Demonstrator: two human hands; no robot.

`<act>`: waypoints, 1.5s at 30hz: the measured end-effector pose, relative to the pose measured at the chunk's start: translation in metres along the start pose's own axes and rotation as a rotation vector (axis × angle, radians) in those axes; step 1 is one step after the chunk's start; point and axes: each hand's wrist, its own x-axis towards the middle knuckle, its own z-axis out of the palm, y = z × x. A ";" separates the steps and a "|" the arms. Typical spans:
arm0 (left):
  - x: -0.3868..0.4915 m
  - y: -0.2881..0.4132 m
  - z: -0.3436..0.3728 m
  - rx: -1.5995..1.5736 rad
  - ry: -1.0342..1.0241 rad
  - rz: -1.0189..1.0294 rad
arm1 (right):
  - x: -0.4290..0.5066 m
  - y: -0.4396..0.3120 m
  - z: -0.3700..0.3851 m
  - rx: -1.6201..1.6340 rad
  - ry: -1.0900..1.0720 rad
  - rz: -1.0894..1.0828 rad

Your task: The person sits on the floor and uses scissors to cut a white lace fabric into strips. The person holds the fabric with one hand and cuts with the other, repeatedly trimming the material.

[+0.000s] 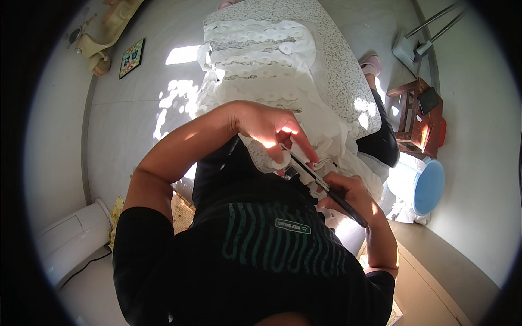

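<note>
My right hand (352,193) grips scissors (344,207) by their dark handles. The narrow metal blades slant up and left to my left hand (267,128). That hand pinches a small piece of white fabric with a rounded edge (281,162) between thumb and fingers, close to the blade tips. Whether the blades are parted is hard to see. More white fabric (261,87) covers the speckled table (338,49) before me, with rows of scalloped edges and round motifs. Its loose folds hang past the table's near right corner, around my right hand.
On the right, a light blue bucket (430,187) stands near a reddish wooden stool (428,122) bearing a dark phone-like object (427,101). A leg in black trousers (381,126) runs beside the table to a pink shoe (371,64). A toy scooter (98,47) is at the far left.
</note>
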 end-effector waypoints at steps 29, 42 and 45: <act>0.023 -0.042 0.026 -0.216 0.820 0.561 | 0.019 0.020 0.053 0.524 0.375 0.049; 0.052 -0.030 0.045 -0.531 1.102 0.745 | 0.036 0.021 0.060 0.550 0.439 -0.107; 0.059 -0.030 0.052 -0.596 1.137 0.742 | 0.042 0.014 0.062 0.526 0.443 -0.068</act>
